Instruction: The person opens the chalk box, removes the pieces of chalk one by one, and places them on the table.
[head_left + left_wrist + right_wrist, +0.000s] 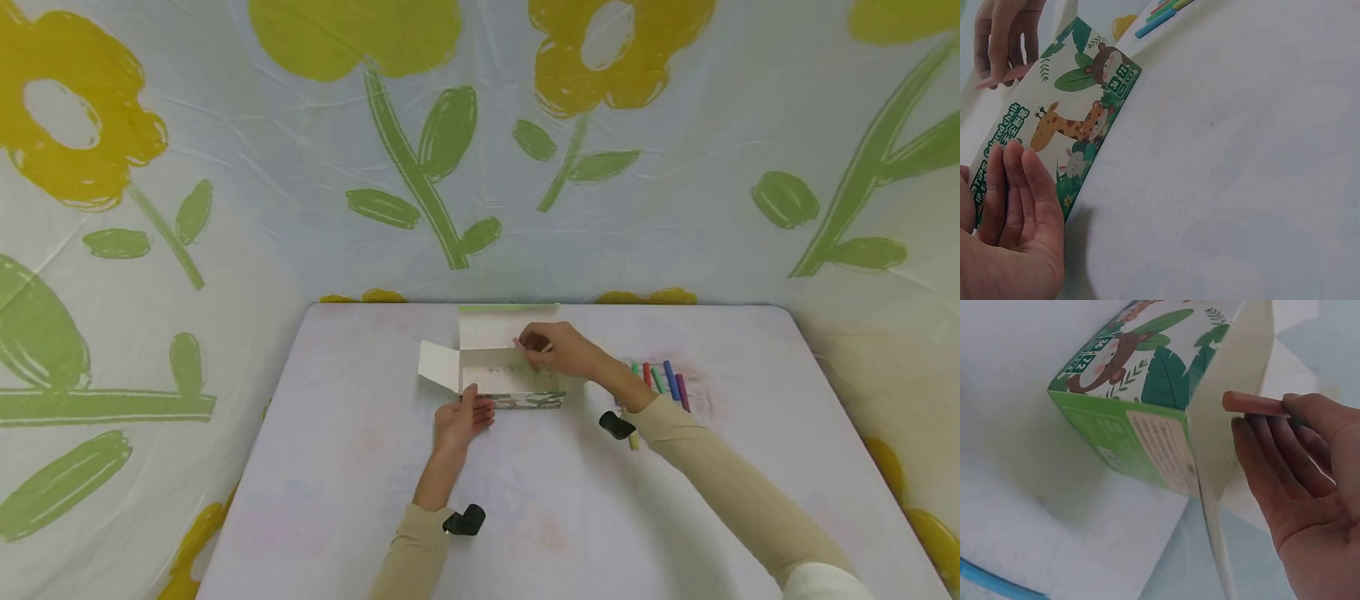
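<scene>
A printed coloured chalk box point(1063, 125) with giraffe, monkey and rabbit drawings lies with its lid point(498, 327) raised and a side flap folded out to the left. My left hand point(457, 421) holds its front wall, fingers flat along the print and thumb over the rim. Above the box's right part, my right hand point(564, 346) pinches a pink stick of chalk point(1257, 405) between thumb and fingertips. Seen from the right wrist, that chalk is beside the box's cream flap, with the green printed end point(1116, 434) facing the camera.
On the white table point(540, 517), to the right of the box, lie several chalk sticks: a blue stick point(671, 381), a purple stick point(683, 392), red and green ones, and a yellow stick point(634, 440) partly under the right forearm. Flowered cloth point(480, 217) hangs behind the table.
</scene>
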A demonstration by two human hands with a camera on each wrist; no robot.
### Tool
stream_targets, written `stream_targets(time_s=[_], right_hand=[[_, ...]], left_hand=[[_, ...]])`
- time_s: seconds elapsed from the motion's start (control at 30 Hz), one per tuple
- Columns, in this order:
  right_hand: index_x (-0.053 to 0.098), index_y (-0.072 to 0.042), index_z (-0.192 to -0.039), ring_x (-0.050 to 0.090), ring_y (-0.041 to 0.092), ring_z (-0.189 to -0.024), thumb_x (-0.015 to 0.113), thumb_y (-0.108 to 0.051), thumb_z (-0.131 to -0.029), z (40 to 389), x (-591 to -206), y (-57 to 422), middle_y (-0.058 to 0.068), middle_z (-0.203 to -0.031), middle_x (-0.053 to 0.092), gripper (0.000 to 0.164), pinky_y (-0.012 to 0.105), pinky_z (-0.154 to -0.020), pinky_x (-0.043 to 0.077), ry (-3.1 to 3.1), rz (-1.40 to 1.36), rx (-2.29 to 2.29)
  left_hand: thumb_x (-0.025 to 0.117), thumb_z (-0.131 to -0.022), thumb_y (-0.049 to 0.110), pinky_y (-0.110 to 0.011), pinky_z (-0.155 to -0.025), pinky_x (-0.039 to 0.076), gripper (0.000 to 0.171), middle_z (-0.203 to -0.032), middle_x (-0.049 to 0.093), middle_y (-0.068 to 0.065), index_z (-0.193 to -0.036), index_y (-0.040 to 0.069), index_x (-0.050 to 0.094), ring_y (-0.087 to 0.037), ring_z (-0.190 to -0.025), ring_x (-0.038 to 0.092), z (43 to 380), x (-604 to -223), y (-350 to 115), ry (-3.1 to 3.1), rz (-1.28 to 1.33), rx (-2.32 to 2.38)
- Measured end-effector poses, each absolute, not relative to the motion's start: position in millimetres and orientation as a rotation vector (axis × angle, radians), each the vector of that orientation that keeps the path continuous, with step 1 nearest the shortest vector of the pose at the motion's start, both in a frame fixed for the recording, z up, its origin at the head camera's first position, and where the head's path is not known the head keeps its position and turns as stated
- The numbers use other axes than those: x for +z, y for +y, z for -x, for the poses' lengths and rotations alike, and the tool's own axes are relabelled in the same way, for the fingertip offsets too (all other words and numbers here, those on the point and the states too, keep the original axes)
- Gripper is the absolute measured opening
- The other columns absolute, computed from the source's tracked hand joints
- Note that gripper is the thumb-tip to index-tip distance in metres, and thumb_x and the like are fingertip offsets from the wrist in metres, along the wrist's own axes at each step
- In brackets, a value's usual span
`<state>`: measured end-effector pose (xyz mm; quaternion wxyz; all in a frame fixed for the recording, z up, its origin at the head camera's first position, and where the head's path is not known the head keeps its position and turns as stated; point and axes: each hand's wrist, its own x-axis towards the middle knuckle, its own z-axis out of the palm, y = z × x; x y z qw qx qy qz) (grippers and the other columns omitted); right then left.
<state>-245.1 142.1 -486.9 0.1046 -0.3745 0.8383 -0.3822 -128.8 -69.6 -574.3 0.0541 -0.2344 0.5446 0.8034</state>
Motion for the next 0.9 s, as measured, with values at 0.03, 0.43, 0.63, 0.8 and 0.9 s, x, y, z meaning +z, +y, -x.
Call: stream_targets(time_s=[0.03, 0.43, 0.63, 0.8, 0.9], right_hand=[[0.068, 0.002, -0.111, 0.070, 0.022, -0.091, 0.067, -0.003, -0.099, 245, -486, 146, 0.008, -0.094, 0.073, 0.013, 0.038, -0.083, 0.060, 2.477, 1.091, -1.150], [0.067, 0.005, -0.122, 0.070, 0.032, -0.105, 0.066, -0.012, -0.102, 236, -469, 194, 0.017, -0.110, 0.072, 0.025, 0.031, -0.091, 0.058, 2.398, 0.760, -1.386], [0.063, 0.004, -0.129, 0.069, 0.028, -0.108, 0.066, -0.018, -0.103, 229, -468, 227, 0.018, -0.115, 0.071, 0.034, 0.027, -0.090, 0.058, 2.332, 0.617, -1.451], [0.061, 0.003, -0.132, 0.069, 0.021, -0.108, 0.066, -0.021, -0.103, 219, -466, 251, 0.018, -0.119, 0.070, 0.038, 0.029, -0.090, 0.059, 2.366, 0.535, -1.455], [0.059, 0.005, -0.133, 0.070, 0.019, -0.106, 0.066, -0.021, -0.103, 213, -466, 265, 0.022, -0.123, 0.068, 0.040, 0.031, -0.091, 0.060, 2.343, 0.490, -1.499]], left_hand=[[0.063, -0.104, 0.029, -0.027, -0.072, 0.062, 0.044, -0.081, 0.073, -0.009, -0.098, -0.014, 0.070, -0.013, -0.070, 0.070, 129, -574, -70, 1.655, 0.711, 2.442], [0.062, -0.105, 0.031, -0.031, -0.077, 0.062, 0.047, -0.087, 0.075, -0.013, -0.102, -0.015, 0.069, -0.014, -0.074, 0.071, 126, -572, -72, 1.640, 0.678, 2.435], [0.065, -0.103, 0.032, -0.028, -0.075, 0.062, 0.046, -0.088, 0.075, -0.015, -0.099, -0.013, 0.071, -0.014, -0.074, 0.071, 128, -575, -72, 1.641, 0.703, 2.431], [0.065, -0.103, 0.031, -0.027, -0.072, 0.062, 0.044, -0.083, 0.074, -0.012, -0.095, -0.012, 0.071, -0.014, -0.072, 0.071, 129, -578, -72, 1.628, 0.708, 2.433], [0.064, -0.103, 0.030, -0.027, -0.072, 0.062, 0.043, -0.082, 0.074, -0.011, -0.094, -0.011, 0.071, -0.014, -0.071, 0.071, 129, -579, -72, 1.612, 0.707, 2.437]])
